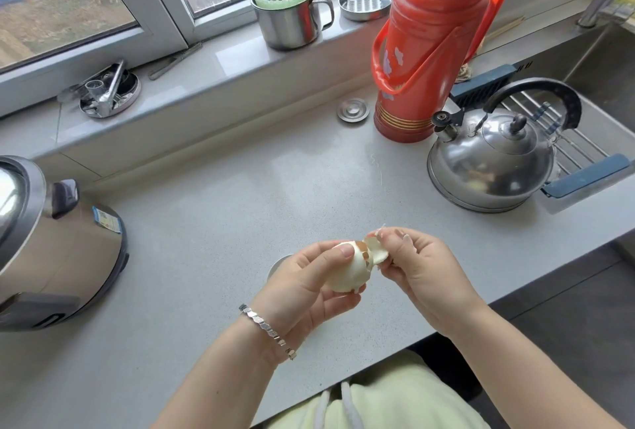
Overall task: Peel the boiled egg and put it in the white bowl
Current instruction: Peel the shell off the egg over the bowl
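- The left grip [302, 287] is curled round the boiled egg [345, 275]. Its thumb lies over the top and its fingers cup the underside, holding the egg above the desk [206, 222], toward 5 o'clock of the view.
- The egg is mostly bare and white. Brown bits of shell cling to its upper end, at 1 o'clock on the egg.
- The right grip [422, 267] is closed in a pinch on a shell flap [374, 251]. The flap stands out from the egg's upper end and touches it.
- The two grips are just beside each other, with the egg between them.
- Only a pale curved edge of the white bowl [276, 267] shows. It sits on the desk at 9 o'clock from the egg, mostly hidden behind the left grip.
- A silver bracelet [268, 329] circles the left wrist.
- A steel kettle [491, 164] with a black handle stands at 2 o'clock from the egg.
- A red thermos [429, 50] stands upright at 1 o'clock, behind the kettle.
- A metal cooker [51, 250] sits at 9 o'clock, at the view's left edge.
- A steel mug [292, 19] stands on the windowsill at 12 o'clock.
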`<move>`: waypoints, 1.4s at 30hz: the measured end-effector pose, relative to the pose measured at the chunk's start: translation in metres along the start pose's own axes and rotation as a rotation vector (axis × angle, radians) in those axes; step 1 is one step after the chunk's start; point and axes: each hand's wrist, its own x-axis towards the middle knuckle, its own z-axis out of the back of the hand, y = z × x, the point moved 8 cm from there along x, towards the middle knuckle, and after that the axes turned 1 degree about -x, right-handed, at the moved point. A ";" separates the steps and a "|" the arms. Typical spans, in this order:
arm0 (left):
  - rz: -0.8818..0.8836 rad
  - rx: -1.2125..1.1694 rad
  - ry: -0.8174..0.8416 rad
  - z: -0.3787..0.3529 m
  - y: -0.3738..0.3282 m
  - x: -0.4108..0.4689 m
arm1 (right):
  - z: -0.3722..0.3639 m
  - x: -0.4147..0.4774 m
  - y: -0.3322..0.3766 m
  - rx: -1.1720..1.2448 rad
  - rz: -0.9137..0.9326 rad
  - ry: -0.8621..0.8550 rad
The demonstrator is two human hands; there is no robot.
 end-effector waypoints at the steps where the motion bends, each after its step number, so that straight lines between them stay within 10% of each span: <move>1: -0.004 -0.013 0.002 0.000 -0.001 0.001 | -0.001 0.001 -0.001 0.042 -0.017 0.014; 22: -0.061 -0.295 0.158 0.004 -0.009 0.013 | -0.001 0.009 0.000 0.357 -0.206 0.079; 34: -0.837 0.432 -0.272 0.016 -0.050 -0.010 | -0.006 0.002 0.006 0.009 -0.143 0.072; 42: -0.997 0.655 -0.372 0.009 -0.055 -0.018 | -0.007 0.002 0.016 -0.108 0.011 -0.024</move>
